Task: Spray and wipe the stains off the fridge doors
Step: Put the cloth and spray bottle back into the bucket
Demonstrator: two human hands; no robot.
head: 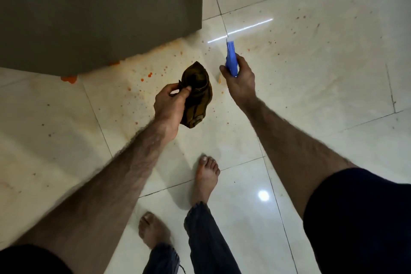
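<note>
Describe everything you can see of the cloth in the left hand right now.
The cloth is brown, ochre-tinged fabric, crumpled into a bunched wad with folds and a stitched hem showing. It hangs in the air above the tiled floor, in front of the grey fridge's lower corner. The left hand grips its left side, thumb pinching a fold; nothing else touches it. Whether it is wet cannot be told.

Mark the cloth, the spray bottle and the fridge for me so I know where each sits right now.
cloth (196,87): head view, on its bunched brown middle, right of the thumb.
spray bottle (231,58): head view, on the blue spray head above the fingers.
fridge (100,11): head view, on the grey door face.
</note>
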